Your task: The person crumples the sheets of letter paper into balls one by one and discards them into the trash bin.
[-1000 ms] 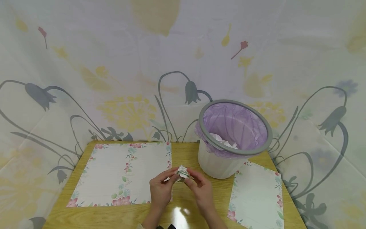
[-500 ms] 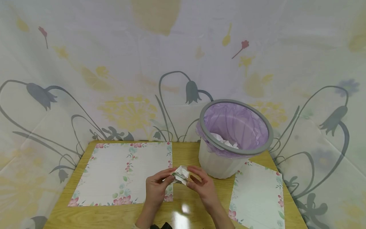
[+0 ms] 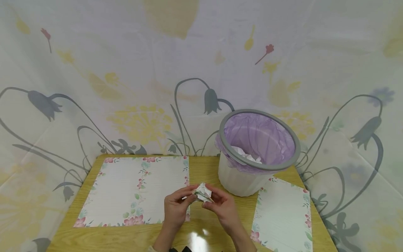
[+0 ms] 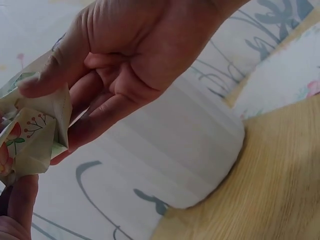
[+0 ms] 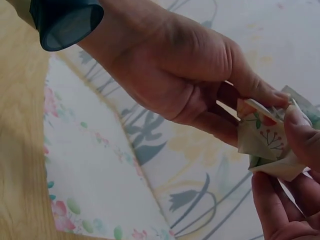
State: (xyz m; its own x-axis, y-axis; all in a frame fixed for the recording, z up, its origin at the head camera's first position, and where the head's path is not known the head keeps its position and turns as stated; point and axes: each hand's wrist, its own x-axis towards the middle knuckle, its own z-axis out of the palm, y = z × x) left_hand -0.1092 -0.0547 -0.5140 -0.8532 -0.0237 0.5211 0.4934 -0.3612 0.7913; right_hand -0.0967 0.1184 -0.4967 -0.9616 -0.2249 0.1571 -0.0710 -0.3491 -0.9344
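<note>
Both of my hands hold one small crumpled sheet of paper (image 3: 203,192) above the front middle of the table. Its printed red flowers and green leaves show among the folds in the left wrist view (image 4: 34,132). From the left side, my left hand (image 3: 176,208) pinches it between thumb and fingers. On the opposite side my right hand (image 3: 226,211) grips it, thumb on the near face. Fingertips behind the paper are partly hidden.
A white bin (image 3: 236,182) with a grey rim and purple liner (image 3: 264,136) stands behind the right hand, crumpled white paper (image 3: 247,154) inside. Flower-bordered sheets (image 3: 113,192) lie at left, and another such sheet (image 3: 283,217) at right. A patterned cloth (image 3: 201,52) hangs behind the table.
The hands spread slightly apart half a second ago and have come closer again, with the paper turned and squeezed more compactly between them. The bin and flat sheets stay put.
</note>
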